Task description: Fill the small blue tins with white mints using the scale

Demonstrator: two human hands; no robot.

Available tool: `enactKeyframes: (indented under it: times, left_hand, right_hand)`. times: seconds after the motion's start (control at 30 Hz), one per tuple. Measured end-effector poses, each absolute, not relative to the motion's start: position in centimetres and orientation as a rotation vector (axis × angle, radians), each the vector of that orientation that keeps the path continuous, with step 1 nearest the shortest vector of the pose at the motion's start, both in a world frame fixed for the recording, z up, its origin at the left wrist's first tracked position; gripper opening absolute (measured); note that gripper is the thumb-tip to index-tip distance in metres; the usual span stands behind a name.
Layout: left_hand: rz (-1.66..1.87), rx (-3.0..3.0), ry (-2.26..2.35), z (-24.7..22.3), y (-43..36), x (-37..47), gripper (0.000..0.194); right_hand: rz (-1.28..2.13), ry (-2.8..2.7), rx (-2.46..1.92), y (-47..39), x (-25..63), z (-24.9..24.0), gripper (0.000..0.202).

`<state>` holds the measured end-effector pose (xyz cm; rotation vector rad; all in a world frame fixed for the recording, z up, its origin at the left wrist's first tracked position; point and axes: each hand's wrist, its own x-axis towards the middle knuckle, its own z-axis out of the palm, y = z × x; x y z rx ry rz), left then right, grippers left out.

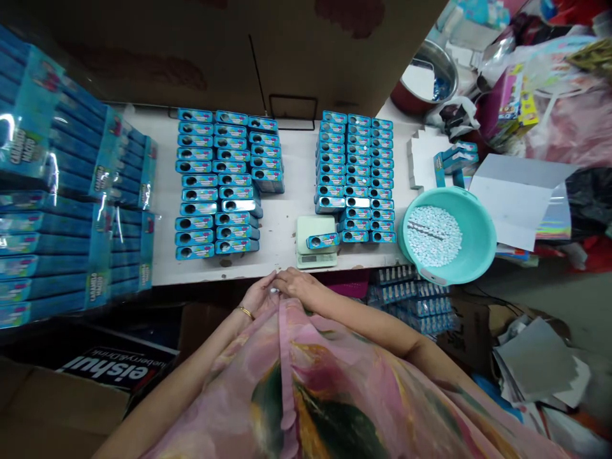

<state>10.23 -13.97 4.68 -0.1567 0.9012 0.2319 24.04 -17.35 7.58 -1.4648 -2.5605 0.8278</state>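
My left hand (257,296) is half curled in front of the table's near edge, a bracelet on its wrist. Small white pieces (274,290) show at its palm, like the candies in the basin. My right hand (297,284) meets it there, its bent fingers over the left fingers and hiding what they pinch. Just beyond the hands, a small pale green scale (314,224) carries one blue candy tin (322,241). Blue tins with dark openings stand in rows to the left (196,208) and right (356,169) of the scale.
A turquoise basin (482,236) of small white candies, with a patterned strip on them, stands at the table's right end. Wrapped blue packs (71,255) are stacked at left. A cardboard wall (215,57) closes the back. A metal bowl (442,67) and clutter fill the far right.
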Motion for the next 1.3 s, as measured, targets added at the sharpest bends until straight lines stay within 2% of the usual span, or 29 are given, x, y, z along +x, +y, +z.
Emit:
enactKeyframes:
  times: [0.23,0.4,0.63,0.83,1.3]
  left_hand:
    - [0.274,-0.165,0.98,5.0,-13.9,10.8,0.026]
    - [0.24,-0.155,0.944,4.9,-13.9,10.8,0.029]
    - [0.3,-0.125,0.892,5.3,-13.5,11.7,0.029]
    - [0.342,-0.136,0.929,5.6,-13.0,12.5,0.029]
    - [0.504,-0.238,1.006,4.6,-13.0,10.9,0.027]
  right_hand:
    - [0.833,-2.477,-1.551,-17.5,23.7,6.9,0.013]
    - [0.891,-2.293,-1.5,-17.8,24.7,7.3,0.013]
    - [0.708,-1.828,-1.698,-16.8,29.6,9.1,0.013]
    - [0.661,-1.637,-1.724,-15.7,32.5,9.4,0.014]
    - [0.643,-1.731,-1.879,-15.1,32.5,7.8,0.016]
